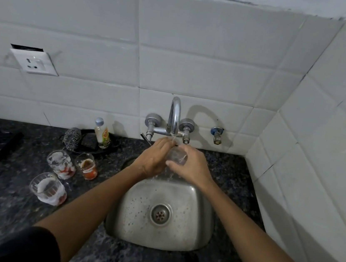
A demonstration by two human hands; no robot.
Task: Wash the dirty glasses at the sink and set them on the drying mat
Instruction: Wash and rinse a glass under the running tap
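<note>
Both hands are up under the tap [174,118] with water running. The right hand [192,166] is wrapped around a clear glass [176,155], holding it tilted over the back of the sink [134,224]. The left hand [153,158] has its fingers curled onto the glass rim, right in the stream.

Three dirty glasses sit on the dark counter [5,208] left of the sink: one [48,188] nearest, smeared white and red, one [61,164] behind it, and one [86,165] with orange gunk. Behind those there's a soap bottle [102,133] and a scrubber [72,139] by the wall.
</note>
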